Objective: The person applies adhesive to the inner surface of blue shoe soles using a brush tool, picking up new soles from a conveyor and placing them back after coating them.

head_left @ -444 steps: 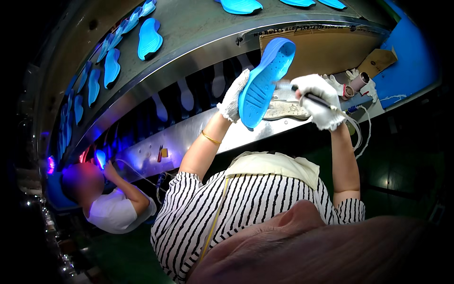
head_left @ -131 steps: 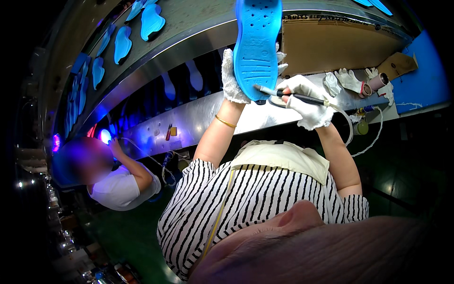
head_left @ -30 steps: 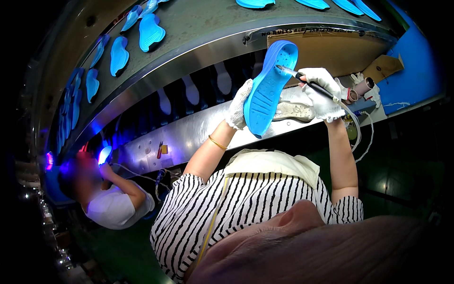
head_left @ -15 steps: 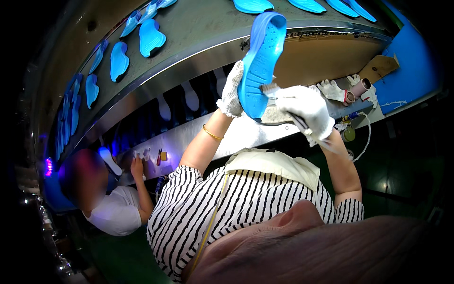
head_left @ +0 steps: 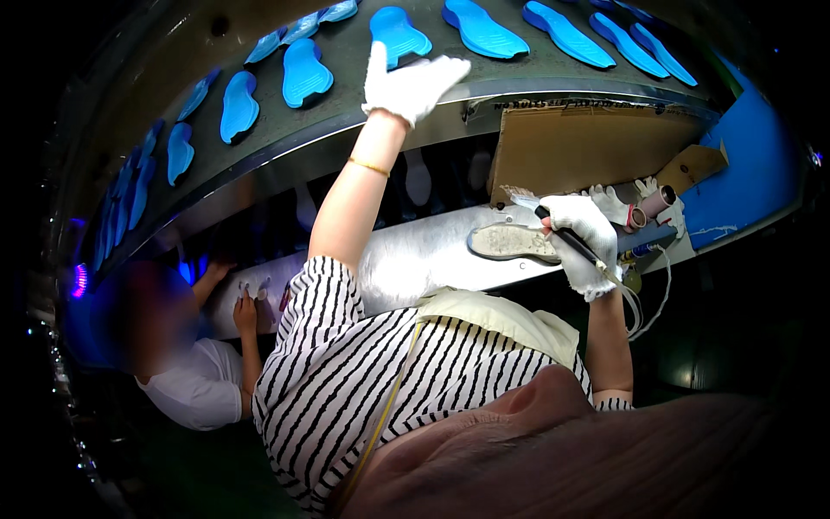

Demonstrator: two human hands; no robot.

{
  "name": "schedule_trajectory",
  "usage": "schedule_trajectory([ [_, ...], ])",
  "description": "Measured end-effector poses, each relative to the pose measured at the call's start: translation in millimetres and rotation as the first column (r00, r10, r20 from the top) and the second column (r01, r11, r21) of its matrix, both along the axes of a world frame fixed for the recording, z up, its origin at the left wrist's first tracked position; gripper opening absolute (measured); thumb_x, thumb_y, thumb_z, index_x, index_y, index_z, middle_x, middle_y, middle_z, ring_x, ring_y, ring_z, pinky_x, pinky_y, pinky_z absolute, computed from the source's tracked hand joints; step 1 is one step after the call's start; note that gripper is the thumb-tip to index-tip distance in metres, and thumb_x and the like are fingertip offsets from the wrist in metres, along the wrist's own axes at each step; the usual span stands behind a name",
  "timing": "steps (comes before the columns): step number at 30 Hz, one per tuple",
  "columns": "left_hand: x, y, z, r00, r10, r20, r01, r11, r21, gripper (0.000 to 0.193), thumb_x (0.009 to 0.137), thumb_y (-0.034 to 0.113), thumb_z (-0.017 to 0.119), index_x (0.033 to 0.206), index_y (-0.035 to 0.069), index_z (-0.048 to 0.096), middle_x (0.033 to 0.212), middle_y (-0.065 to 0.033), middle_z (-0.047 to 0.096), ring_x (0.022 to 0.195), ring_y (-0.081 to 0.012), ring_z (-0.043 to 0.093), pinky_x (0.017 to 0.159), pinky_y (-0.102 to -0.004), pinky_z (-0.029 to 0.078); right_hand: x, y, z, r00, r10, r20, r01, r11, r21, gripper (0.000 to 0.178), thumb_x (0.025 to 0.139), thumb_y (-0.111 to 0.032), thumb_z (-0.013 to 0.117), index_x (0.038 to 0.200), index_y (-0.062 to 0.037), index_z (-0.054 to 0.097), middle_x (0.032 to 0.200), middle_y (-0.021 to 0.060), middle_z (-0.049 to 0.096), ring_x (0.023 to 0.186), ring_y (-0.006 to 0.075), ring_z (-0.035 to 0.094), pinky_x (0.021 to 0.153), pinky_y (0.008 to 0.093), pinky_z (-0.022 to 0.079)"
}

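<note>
My left hand (head_left: 411, 82), in a white glove, is stretched up to the edge of the grey conveyor belt (head_left: 346, 121), fingers spread and holding nothing. Just beyond its fingertips a blue shoe sole (head_left: 398, 33) lies on the belt. My right hand (head_left: 581, 240), also gloved, grips a thin black-handled brush (head_left: 562, 232) with its bristle end up to the left. It hovers at the right end of a grey, smeared sole-shaped pad (head_left: 508, 243) lying on the metal shelf (head_left: 415, 259) below the belt.
Several more blue soles (head_left: 307, 73) lie along the curved belt. A cardboard sheet (head_left: 596, 151) leans behind the shelf; spare gloves and tape rolls (head_left: 644, 208) sit at its right, by a blue panel (head_left: 743, 190). A co-worker in white (head_left: 194, 385) works at the lower left.
My left hand held a blue sole upright against the brush; now it is empty up at the belt, by a sole lying there. My right hand has dropped to the grey pad.
</note>
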State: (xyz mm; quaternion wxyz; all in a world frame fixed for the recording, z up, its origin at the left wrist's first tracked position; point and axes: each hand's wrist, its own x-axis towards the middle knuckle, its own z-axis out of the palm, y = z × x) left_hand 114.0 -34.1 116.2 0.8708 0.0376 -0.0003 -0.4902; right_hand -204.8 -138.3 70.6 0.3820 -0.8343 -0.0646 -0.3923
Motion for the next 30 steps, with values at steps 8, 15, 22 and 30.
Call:
schedule_trajectory([
  [8, 5.3, 77.1, -3.8, -0.537, -0.306, 0.786, -0.804, 0.469, -0.366, 0.036, 0.087, 0.021, 0.065, 0.118, 0.002, 0.061, 0.113, -0.0167, 0.064, 0.104, -0.0319, 0.061, 0.094, -0.0393, 0.048, -1.3, -8.3, -27.9, 0.992, -0.061, -0.112, 0.083, 0.974, 0.213, 0.019, 0.074, 0.010, 0.070, 0.088, -0.0004, 0.064, 0.088, 0.0082, 0.063, 0.080, 0.0144, 0.063, 0.069, 0.0260, 0.052],
  [15, 67.2, 167.6, -12.1, -0.135, -0.767, 0.627, -0.968, -0.032, -0.248, 0.025, 0.074, 0.030, 0.072, 0.092, 0.013, 0.073, 0.097, -0.0132, 0.068, 0.097, -0.0295, 0.062, 0.088, -0.0368, 0.049, 2.9, -9.6, -38.9, 0.989, 0.016, -0.148, 0.015, 0.979, 0.203, 0.018, 0.079, 0.008, 0.068, 0.092, -0.0014, 0.061, 0.093, 0.0045, 0.060, 0.081, 0.0104, 0.059, 0.075, 0.0236, 0.048],
  [22, -11.3, 163.2, -13.1, -0.346, 0.030, 0.938, -0.909, 0.237, -0.343, 0.020, 0.084, 0.010, 0.070, 0.102, 0.001, 0.067, 0.107, -0.0084, 0.066, 0.102, -0.0196, 0.060, 0.095, -0.0320, 0.045, 12.2, -21.6, -52.7, 0.981, 0.040, -0.191, 0.010, 0.967, 0.255, 0.017, 0.077, 0.008, 0.068, 0.090, -0.0012, 0.062, 0.090, 0.0060, 0.063, 0.075, 0.0110, 0.061, 0.069, 0.0244, 0.051],
  [30, -61.7, 222.2, 26.1, -0.002, 0.674, 0.739, -0.608, 0.586, -0.536, 0.042, 0.101, 0.032, 0.038, 0.072, 0.003, 0.052, 0.096, -0.0264, 0.064, 0.068, -0.0244, 0.058, 0.065, -0.0346, 0.050, 37.0, -25.7, -72.7, 0.956, 0.209, -0.204, -0.109, 0.903, 0.416, 0.017, 0.080, 0.002, 0.071, 0.092, -0.0026, 0.060, 0.098, 0.0081, 0.067, 0.092, 0.0146, 0.061, 0.091, 0.0318, 0.047],
])
